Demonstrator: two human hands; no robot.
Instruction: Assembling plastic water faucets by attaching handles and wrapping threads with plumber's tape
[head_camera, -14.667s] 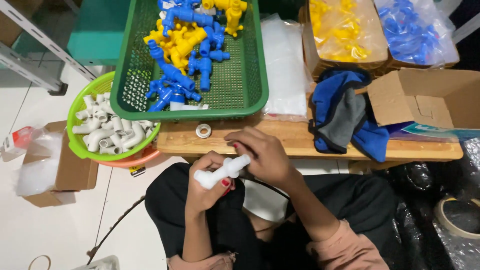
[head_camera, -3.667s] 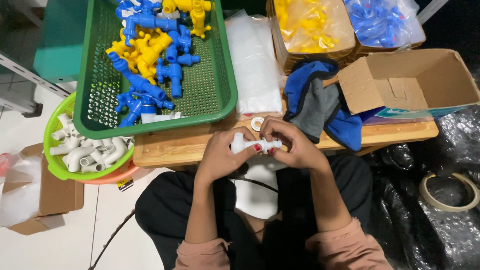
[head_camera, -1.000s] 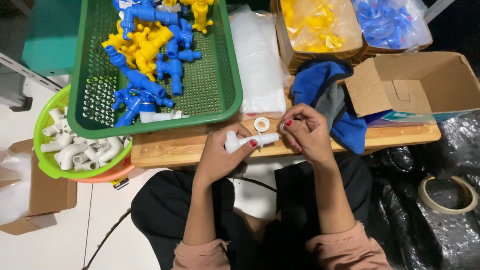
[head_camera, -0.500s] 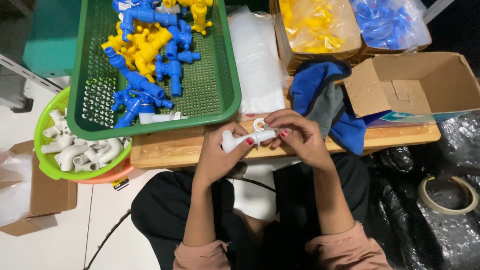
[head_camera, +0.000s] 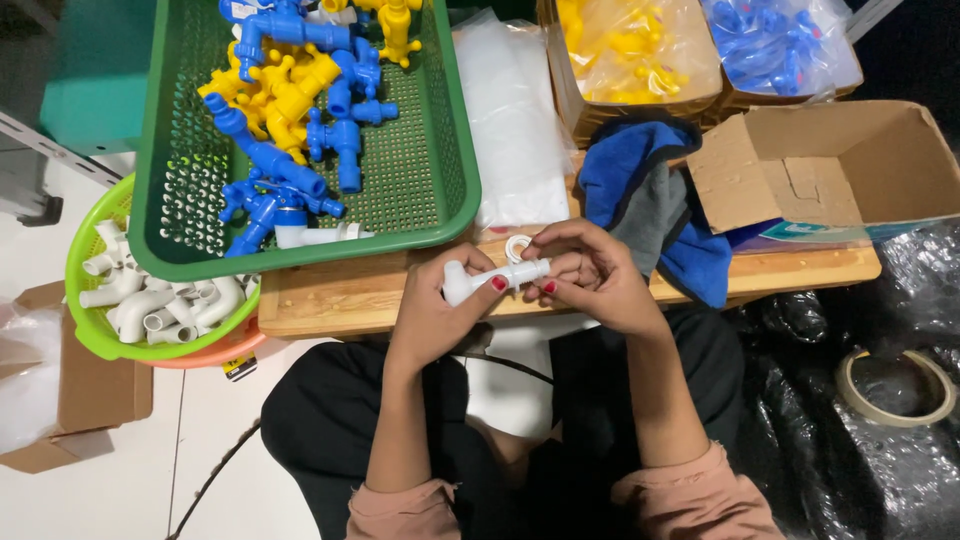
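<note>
Left hand (head_camera: 432, 312) fingers closed around white plastic tap (head_camera: 492, 280); right hand (head_camera: 592, 280) fingers pinch its threaded end, above wooden counter (head_camera: 330, 300) beside green basket (head_camera: 440, 215).

- You get even, fairly bright light from above; the green basket (head_camera: 440, 215) and the white floor (head_camera: 130, 480) read cleanly.
- Your right side falls off into dimness: the black plastic sheeting (head_camera: 850, 470) shows only small scattered glints.
- Shadows are soft and short, darkest in your lap under the wooden board (head_camera: 330, 300).
- The clear bags (head_camera: 510, 110) catch mild glare.
- Focus is sharp overall, with slight wide-angle bending at the edges.
</note>
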